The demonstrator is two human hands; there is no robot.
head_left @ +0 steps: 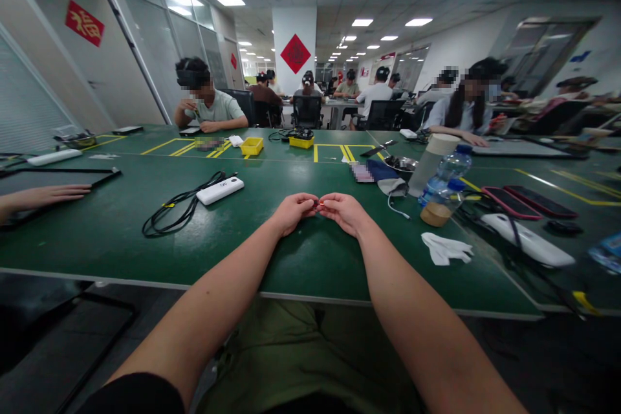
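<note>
My left hand (294, 212) and my right hand (343, 212) meet over the green table (233, 246), fingertips almost touching. Both are closed in a pinch. Between the fingertips shows a tiny dark and orange-red piece (319, 205), too small for me to tell its kind. Most of it is hidden by the fingers. To the left of my hands lies a white power bank (220, 191) beside a coiled black cable (167, 210). On the right a crumpled white tissue or cloth (445, 249) lies on the tabletop.
Right of my hands stand a tall cup (431, 165), plastic bottles (442, 176), a metal bowl (400, 163) and a blue pouch (385, 174). Farther right lie phones (509, 202) and a white device (526, 239). Yellow trays (252, 146) sit ahead. Another person's hand (53, 195) rests at left.
</note>
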